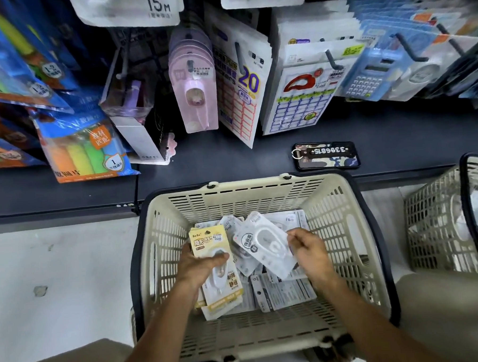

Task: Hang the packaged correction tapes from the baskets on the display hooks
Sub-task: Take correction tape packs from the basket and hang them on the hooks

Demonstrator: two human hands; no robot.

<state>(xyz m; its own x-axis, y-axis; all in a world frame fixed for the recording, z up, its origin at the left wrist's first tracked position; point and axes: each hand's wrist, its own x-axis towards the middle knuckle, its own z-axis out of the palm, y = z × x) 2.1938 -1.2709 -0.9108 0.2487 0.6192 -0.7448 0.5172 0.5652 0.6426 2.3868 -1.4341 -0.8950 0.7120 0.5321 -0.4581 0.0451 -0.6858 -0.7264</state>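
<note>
My forearms are bare from elbow to wrist, with no sleeve reaching into view. My left hand (202, 261) and right hand (309, 250) carry no gloves, rings or watch. Khaki-beige trousers (444, 316) cover both knees.

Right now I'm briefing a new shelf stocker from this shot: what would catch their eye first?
Probably the cream basket at centre, where the left hand grips a yellow correction tape pack and the right hand pinches a white pack. Behind it, a phone lies on the dark shelf under hanging stationery.
</note>
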